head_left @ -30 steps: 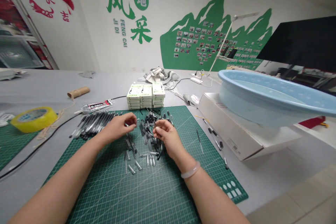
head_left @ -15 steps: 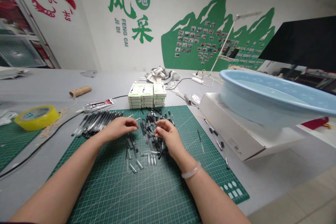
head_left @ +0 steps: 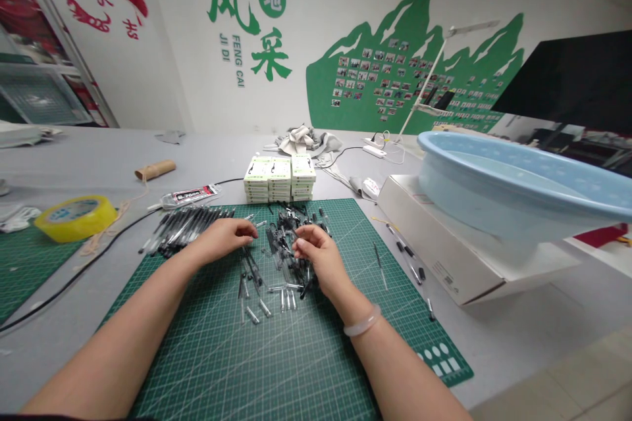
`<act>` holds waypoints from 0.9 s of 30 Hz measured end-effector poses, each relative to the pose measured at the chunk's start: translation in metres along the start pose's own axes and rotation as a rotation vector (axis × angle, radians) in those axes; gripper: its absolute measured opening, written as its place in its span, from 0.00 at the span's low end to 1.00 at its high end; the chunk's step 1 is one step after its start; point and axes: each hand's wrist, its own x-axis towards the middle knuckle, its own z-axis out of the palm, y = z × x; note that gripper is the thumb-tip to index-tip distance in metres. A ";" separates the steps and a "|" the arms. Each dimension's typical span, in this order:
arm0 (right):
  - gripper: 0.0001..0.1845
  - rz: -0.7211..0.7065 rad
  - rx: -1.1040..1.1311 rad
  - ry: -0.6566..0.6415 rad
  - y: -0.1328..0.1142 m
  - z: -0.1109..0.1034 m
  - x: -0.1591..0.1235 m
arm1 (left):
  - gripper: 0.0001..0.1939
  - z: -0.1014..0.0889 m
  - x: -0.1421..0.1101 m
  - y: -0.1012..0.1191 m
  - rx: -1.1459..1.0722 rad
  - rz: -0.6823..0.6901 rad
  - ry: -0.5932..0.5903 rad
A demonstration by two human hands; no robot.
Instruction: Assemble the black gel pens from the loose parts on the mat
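On the green cutting mat (head_left: 237,368), my left hand (head_left: 224,239) hovers over loose pen parts with its fingers curled towards the thumb. What it holds, if anything, is hidden. My right hand (head_left: 318,251) pinches a small dark pen part between thumb and fingertips, above the right side of a heap of black caps and clear pen barrels (head_left: 284,256). Left of my left hand lies a row of black-and-clear pens (head_left: 182,229). Several short clear tubes (head_left: 288,300) and thin dark pieces (head_left: 251,266) are spread in front of the heap.
Behind the heap stand stacked small white-and-green boxes (head_left: 279,179). A blue basin (head_left: 513,191) rests on a white box (head_left: 444,243) at right, with loose pen parts (head_left: 409,260) beside it. Yellow tape (head_left: 76,218), a glue package (head_left: 191,196) and a black cable (head_left: 83,268) lie left.
My left hand's fingers have drawn slightly closer together over the parts. My right hand keeps its pinch with hardly any movement. The whole view has shifted slightly.
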 end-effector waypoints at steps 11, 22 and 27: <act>0.10 0.001 0.042 0.132 0.000 -0.006 0.003 | 0.12 -0.026 -0.005 -0.033 0.263 -0.189 0.066; 0.12 -0.056 0.121 0.315 -0.008 -0.019 0.009 | 0.14 -0.017 -0.002 -0.020 0.249 -0.099 0.031; 0.12 -0.063 0.126 0.357 -0.013 -0.023 0.010 | 0.14 -0.001 -0.003 0.009 0.158 0.015 -0.013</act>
